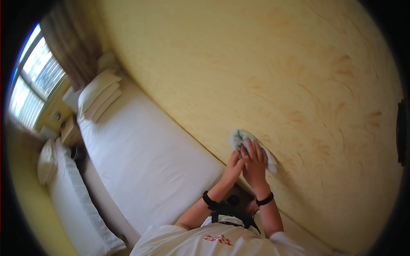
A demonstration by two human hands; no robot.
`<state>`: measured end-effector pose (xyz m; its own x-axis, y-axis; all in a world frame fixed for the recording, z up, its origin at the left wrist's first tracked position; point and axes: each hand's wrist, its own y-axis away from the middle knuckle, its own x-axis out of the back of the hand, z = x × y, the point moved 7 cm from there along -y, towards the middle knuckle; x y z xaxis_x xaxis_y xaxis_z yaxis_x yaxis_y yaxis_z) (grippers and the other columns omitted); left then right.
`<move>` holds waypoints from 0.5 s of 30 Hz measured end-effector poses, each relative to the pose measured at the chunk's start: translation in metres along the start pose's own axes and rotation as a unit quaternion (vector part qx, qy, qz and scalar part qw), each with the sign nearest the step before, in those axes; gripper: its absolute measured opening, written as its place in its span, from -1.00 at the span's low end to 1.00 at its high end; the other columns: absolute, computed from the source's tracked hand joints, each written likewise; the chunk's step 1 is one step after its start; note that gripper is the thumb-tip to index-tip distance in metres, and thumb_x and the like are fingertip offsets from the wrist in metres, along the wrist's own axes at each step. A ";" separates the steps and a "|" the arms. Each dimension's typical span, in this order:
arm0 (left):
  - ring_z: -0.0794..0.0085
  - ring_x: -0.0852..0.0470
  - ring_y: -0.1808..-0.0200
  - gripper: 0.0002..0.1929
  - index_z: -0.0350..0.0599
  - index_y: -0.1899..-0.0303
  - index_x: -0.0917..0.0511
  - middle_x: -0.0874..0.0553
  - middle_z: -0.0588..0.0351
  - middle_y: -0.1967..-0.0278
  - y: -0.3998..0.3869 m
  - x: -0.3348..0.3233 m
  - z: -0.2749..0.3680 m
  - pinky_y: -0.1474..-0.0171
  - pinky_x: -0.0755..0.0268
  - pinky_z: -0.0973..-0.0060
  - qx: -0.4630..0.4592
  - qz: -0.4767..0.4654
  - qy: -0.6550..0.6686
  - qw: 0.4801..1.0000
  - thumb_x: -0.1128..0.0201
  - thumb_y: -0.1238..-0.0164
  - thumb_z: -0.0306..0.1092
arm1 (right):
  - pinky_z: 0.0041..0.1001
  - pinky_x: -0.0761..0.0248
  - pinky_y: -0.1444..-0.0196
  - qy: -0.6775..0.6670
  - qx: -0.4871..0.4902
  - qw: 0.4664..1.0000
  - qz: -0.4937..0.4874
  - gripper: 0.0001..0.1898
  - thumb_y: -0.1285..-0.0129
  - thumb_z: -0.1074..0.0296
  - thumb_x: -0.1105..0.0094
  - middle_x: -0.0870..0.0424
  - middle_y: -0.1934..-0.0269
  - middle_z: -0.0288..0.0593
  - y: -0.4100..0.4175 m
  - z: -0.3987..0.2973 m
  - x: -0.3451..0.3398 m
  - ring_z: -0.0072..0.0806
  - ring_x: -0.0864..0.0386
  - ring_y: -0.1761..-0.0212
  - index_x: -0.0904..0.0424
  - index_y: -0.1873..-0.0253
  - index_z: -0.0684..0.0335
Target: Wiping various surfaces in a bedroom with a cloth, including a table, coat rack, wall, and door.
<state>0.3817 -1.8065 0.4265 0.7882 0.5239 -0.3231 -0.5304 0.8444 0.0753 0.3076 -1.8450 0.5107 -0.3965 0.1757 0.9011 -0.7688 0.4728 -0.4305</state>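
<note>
A pale, greyish-white cloth [271, 160] lies bunched against the yellow patterned wall [205, 76], right of the near bed. My right hand [255, 161] is spread over the cloth with its fingers pressing on it. Close beside it on the left, my left hand [235, 168] touches the cloth's lower left edge and meets the right hand at the fingers. Whether the left fingers grip any of the cloth cannot be told. Each wrist wears a black band.
A bed with a white sheet [150, 153] runs along the wall, with stacked pillows [101, 96] at its far end. Beyond stand a wooden nightstand [71, 131] and a second white bed [75, 204]. A brown curtain [72, 41] hangs by the window [38, 73].
</note>
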 end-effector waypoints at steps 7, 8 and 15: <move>0.10 -0.45 -0.31 -0.42 -0.40 -0.40 -0.30 -0.31 -0.13 -0.36 0.047 -0.059 0.052 -0.27 -0.41 0.25 -0.049 -0.089 0.028 0.994 -0.17 -0.38 -0.44 | 0.08 -0.16 -0.43 -0.143 -0.086 0.983 0.081 -0.38 -0.29 0.30 -0.23 -0.17 -0.58 0.05 0.034 0.013 0.082 0.10 -0.16 -0.57 -0.39 -0.46 0.15; 0.02 -0.47 -0.28 -0.40 -0.39 -0.40 -0.31 -0.29 -0.18 -0.37 0.053 -0.074 0.070 -0.28 -0.41 0.23 -0.128 -0.132 -0.058 0.981 -0.20 -0.35 -0.42 | 0.08 -0.17 -0.43 -0.131 -0.098 0.978 0.127 -0.38 -0.27 0.30 -0.25 -0.16 -0.56 0.12 0.047 0.020 0.096 0.12 -0.17 -0.56 -0.39 -0.45 0.16; -0.40 -0.17 -0.51 -0.37 -0.26 -0.33 -0.48 -0.25 -0.48 -0.44 0.125 -0.219 0.088 -0.44 -0.23 0.07 -0.352 -0.339 -0.269 0.830 -0.36 -0.20 -0.28 | -0.12 -0.33 -0.36 -0.207 -0.333 0.859 0.329 -0.35 -0.22 0.54 -0.21 -0.32 -0.42 0.16 0.185 0.097 0.154 0.04 -0.26 -0.51 -0.35 -0.46 0.19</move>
<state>0.1703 -1.8064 0.5893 0.9051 0.0899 0.4155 0.1892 0.7900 -0.5832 0.0557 -1.8138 0.5646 -0.8854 0.3371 0.3201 0.0921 0.8021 -0.5900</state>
